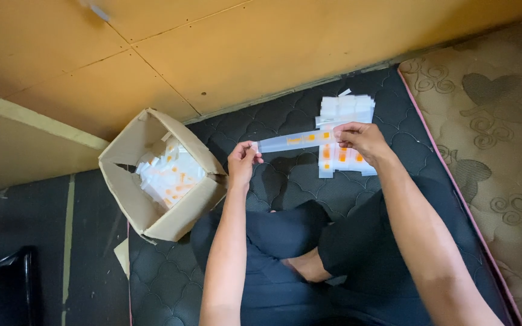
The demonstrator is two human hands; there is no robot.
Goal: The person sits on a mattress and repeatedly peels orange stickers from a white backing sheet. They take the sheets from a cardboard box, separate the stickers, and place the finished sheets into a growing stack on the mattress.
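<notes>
- The left hand (243, 162) pinches one end of a long, translucent plastic strip with orange marks (297, 140) between thumb and fingertips; the right hand (360, 139) pinches the other end the same way.
- The strip hangs stretched between the two hands above the lap, its long axis running left to right and rising slightly towards the right hand.
- Just beyond and under the right hand lies a flat pile of similar white-and-orange plastic pieces (344, 130) on the dark quilted mattress (285, 175); that hand is clearly the nearer to it.
- Beside the left hand stands an open brown cardboard box (131, 193) holding what look like more such pieces, though they are too small to tell apart.
</notes>
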